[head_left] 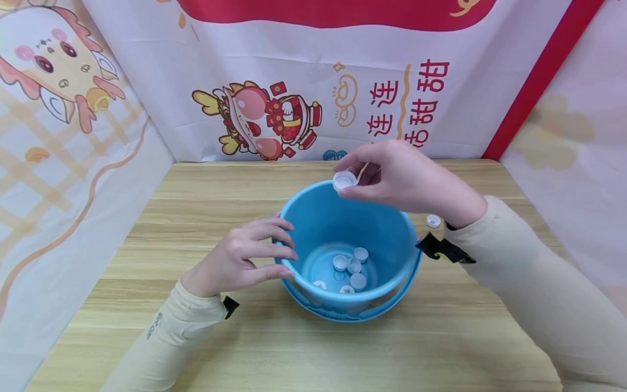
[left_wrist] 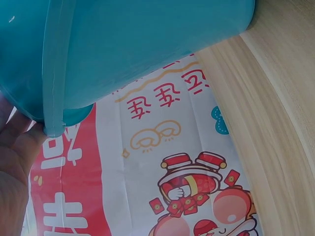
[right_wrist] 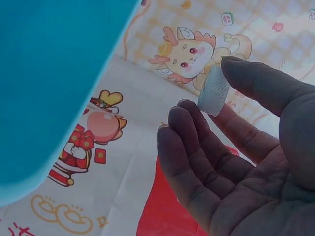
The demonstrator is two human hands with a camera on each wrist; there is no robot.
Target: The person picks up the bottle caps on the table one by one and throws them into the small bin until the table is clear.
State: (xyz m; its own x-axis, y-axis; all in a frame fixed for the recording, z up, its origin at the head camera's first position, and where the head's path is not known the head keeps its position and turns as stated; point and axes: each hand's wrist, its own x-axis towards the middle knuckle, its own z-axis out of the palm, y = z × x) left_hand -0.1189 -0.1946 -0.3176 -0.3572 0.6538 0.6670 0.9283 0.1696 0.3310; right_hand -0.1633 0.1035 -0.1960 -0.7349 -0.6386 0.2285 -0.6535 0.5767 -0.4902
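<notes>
Pale wood grain runs across the bench point(head_left: 313, 359), where a blue bucket point(head_left: 352, 226) stands with its handle point(head_left: 350, 316) slung round the near side. Its near rim partly hides two of the white caps point(head_left: 358, 281) inside. At one side the left hand point(head_left: 245, 256) grips the rim; over the far rim the right hand point(head_left: 401, 177) pinches a ridged cap point(head_left: 345, 181). Beside the right sleeve point(head_left: 529, 277) lies a lone cap point(head_left: 433, 221). Behind, a printed cloth point(head_left: 303, 60) is cut off above, some red characters covered by the right hand.
</notes>
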